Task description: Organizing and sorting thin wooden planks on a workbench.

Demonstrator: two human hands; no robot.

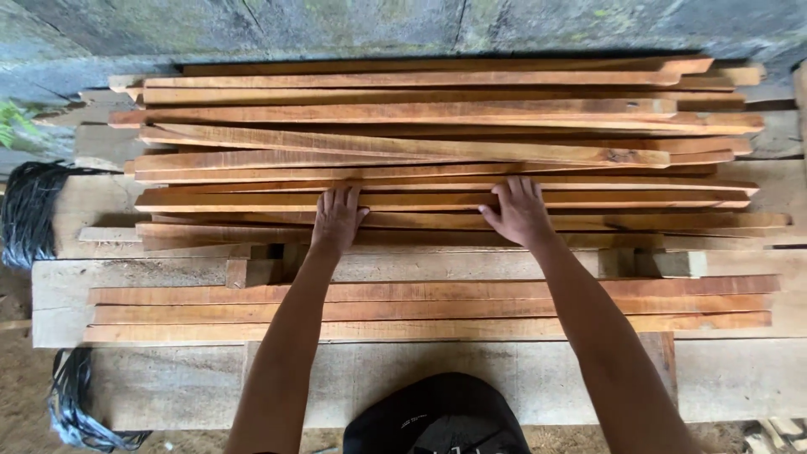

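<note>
Workbench [740, 378], left hand [338, 220], right hand [521, 212] flat on wooden slats [437, 200], fingers on top

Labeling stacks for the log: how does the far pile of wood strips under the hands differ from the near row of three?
The far pile is many strips deep, loosely heaped, some crossing at angles with uneven ends. The near row is three strips, flat, side by side, parallel, ends roughly flush. The left hand and right hand rest on the far pile; the near row is untouched. Both are long, thin, reddish-brown strips lying on pale planks.

reddish-orange wooden slats [437, 202] with darker grain streaks, pale grey workbench [168, 273], black cap [437, 416], black plastic [29, 210]
</note>
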